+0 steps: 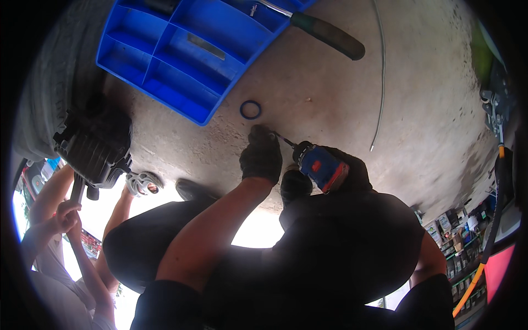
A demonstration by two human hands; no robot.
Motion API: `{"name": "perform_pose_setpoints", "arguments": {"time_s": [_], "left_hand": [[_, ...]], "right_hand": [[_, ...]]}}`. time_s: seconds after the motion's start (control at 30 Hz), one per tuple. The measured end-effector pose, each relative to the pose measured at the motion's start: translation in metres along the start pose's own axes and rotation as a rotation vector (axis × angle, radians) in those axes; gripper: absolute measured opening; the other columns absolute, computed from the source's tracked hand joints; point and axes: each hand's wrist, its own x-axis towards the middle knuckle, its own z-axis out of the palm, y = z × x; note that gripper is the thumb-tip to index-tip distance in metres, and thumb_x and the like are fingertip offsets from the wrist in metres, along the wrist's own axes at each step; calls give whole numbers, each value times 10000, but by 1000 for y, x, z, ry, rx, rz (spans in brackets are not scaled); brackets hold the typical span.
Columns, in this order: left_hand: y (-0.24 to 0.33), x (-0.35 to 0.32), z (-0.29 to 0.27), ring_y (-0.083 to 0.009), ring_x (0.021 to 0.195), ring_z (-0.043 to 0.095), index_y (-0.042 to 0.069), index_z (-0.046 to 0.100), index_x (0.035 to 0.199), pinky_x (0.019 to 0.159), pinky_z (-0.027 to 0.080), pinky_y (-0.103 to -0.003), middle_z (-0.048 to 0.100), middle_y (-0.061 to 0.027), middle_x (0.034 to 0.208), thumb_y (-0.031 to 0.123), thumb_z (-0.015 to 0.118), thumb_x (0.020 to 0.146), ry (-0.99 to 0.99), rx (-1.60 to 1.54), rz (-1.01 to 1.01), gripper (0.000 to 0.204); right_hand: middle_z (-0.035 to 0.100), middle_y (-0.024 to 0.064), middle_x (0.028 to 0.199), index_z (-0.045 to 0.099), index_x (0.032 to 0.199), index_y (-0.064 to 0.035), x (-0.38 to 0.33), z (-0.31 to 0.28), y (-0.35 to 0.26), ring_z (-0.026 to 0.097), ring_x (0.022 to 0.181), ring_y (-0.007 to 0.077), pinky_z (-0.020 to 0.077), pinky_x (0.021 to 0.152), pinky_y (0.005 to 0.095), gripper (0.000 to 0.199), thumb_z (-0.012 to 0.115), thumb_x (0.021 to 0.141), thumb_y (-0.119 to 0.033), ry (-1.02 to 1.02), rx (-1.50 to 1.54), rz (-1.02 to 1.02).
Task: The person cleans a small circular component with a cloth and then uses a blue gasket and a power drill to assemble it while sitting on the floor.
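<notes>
My left hand (261,157), in a black glove, is closed in front of me just above the floor. Its fingers are at the end of a thin bit, and whatever they pinch is hidden. That bit juts from a blue power tool (323,166) with a black nose. My right hand (355,171), also in a dark glove, is wrapped round the tool's far side, partly covered by it. Just beyond my left fingers a dark blue ring (251,109) lies flat on the floor.
Ahead is a blue compartment tray (203,122); a dark-handled tool (330,37) lies across its edge. A thin grey rod (382,82) lies farther right. At left are a black ribbed machine part (96,143), a tyre (47,88) and another person's hands (67,216). An orange-and-black pole (492,220) stands right.
</notes>
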Motion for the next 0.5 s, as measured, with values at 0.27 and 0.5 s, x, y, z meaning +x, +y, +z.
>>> {"name": "perform_pose_setpoints", "arguments": {"time_s": [0.27, 0.5], "left_hand": [[-1, -8, -5, -453, 914, 673, 82, 377, 1225, 770, 540, -552, 623, -211, 1141, 301, 494, 1009, -85, -233, -92, 329], [1, -2, -4, -423, 873, 682, 89, 423, 1219, 733, 556, -528, 616, -172, 1122, 285, 536, 988, 3, -174, -49, 323]], "right_hand": [[638, 109, 1280, 541, 1350, -11, 4, -17, 14, 625, 1157, 199, 496, 1023, 340, 409, 608, 952, -73, 47, -353, -84], [632, 91, 1288, 507, 1358, -48, 13, -37, 15, 628, 1153, 211, 502, 1012, 335, 420, 593, 969, -179, -73, -1392, -348]]}}
